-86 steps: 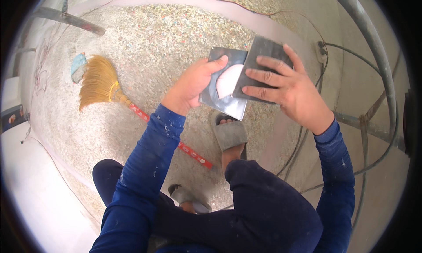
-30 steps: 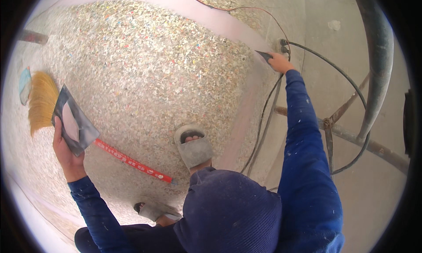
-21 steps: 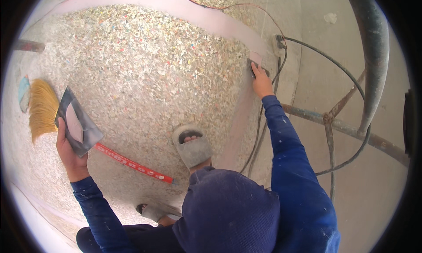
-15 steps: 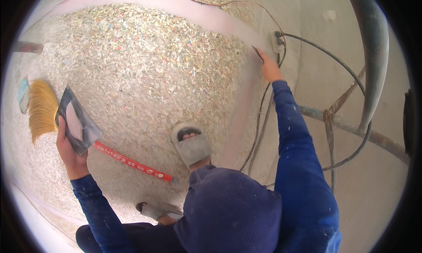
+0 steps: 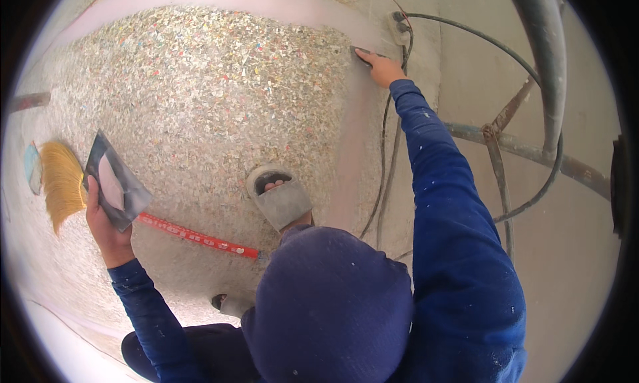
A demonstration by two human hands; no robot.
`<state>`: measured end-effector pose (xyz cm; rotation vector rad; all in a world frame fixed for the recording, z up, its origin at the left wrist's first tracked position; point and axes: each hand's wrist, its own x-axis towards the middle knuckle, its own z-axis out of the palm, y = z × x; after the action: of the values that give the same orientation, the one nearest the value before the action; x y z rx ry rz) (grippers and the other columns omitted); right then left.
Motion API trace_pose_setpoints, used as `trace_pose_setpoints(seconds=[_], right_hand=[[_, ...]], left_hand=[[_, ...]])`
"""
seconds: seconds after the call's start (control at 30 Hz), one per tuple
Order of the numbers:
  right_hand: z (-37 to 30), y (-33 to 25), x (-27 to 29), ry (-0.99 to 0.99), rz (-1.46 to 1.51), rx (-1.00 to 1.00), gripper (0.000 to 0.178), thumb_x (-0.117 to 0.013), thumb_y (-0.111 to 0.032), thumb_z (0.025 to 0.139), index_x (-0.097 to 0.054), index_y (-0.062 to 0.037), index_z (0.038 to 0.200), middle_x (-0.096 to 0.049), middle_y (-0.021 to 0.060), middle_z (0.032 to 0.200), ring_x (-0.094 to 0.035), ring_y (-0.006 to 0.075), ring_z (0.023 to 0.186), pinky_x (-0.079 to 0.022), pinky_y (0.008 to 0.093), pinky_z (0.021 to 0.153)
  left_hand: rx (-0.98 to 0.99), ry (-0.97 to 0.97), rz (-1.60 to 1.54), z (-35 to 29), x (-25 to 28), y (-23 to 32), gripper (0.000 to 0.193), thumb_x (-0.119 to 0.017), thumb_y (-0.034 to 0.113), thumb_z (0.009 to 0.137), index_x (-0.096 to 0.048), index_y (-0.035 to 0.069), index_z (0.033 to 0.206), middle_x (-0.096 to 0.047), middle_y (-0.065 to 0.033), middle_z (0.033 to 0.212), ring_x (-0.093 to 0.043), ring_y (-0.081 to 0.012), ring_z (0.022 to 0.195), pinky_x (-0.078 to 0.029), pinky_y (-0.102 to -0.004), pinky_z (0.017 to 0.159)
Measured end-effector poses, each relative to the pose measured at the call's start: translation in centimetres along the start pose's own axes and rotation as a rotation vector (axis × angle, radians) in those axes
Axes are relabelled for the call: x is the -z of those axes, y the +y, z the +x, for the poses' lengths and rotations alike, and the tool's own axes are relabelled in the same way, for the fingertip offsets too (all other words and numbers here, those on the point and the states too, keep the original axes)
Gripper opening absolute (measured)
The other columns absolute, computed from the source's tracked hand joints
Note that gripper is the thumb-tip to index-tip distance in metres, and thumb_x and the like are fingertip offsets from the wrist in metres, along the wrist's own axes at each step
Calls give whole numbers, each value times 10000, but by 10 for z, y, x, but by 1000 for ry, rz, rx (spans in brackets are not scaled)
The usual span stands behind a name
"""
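Observation:
In my left hand (image 5: pixel 106 226), closed around its edge, is a dark, flat, four-sided plate (image 5: pixel 133 190). A smooth patch of pale pink paste (image 5: pixel 111 183) lies on its face. My right hand (image 5: pixel 386 71) grips a small dark scraper (image 5: pixel 363 57), one finger stretched along it. The scraper is at the upper right bend of a pink smoothed band (image 5: pixel 349 143), which borders a speckled floor of many-coloured chips (image 5: pixel 219 83). Whether its edge touches the band cannot be made out.
A straw broom (image 5: pixel 63 187) lies left of the plate, with a red stick (image 5: pixel 200 240), seemingly its handle. Black cables (image 5: pixel 466 27) run from a socket block (image 5: pixel 399 29) on the right. Metal pipes (image 5: pixel 519 143) stand beyond my right arm. My slippered foot (image 5: pixel 279 193) rests mid-floor.
The whole view has shifted, so the floor things sit further left and mostly higher on the right. My right hand has turned the scraper flatter. The left hand keeps its hold on the plate.

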<state>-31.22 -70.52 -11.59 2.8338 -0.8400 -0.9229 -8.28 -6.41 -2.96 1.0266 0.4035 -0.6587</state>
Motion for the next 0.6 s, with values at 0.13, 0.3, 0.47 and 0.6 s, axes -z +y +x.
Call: trace_pose_setpoints(seconds=[0.13, 0.3, 0.47, 0.6], right_hand=[[-28, -15, -13, -32, -51, -1, 748, -422, -54, 982, -223, -452, 1584, -386, 134, 1594, -497, 378, 1369, -317, 642, 1146], [-75, -37, -35, 37, -117, 6, 784, -458, -23, 943, -247, -408, 1593, -403, 162, 1579, -515, 355, 1351, -363, 605, 1108], [-116, -53, -62, 55, -65, -13, 773, -485, -41, 948, -250, -395, 1593, -407, 178, 1570, -480, 403, 1373, -332, 609, 1132], [-144, -67, -89, 92, -14, -30, 708, -474, -96, 991, -248, -396, 1592, -390, 202, 1576, -458, 436, 1389, -299, 642, 1141]], left_hand=[[34, -95, -25, -5, -12, 0, 395, -505, 290, 1071, -569, 17, 1349, -665, -99, 1286, -674, -218, 1114, -563, -367, 956], [114, -169, -20, -8, -29, -4, 413, -490, 320, 1075, -572, 3, 1327, -676, -111, 1244, -684, -225, 1086, -564, -372, 940], [133, -217, 23, -9, -42, -9, 421, -489, 324, 1076, -564, 3, 1338, -668, -108, 1264, -678, -223, 1103, -563, -371, 943], [190, -314, 5, -9, -49, -14, 424, -493, 326, 1075, -560, 4, 1342, -665, -106, 1268, -675, -223, 1109, -563, -371, 947]])
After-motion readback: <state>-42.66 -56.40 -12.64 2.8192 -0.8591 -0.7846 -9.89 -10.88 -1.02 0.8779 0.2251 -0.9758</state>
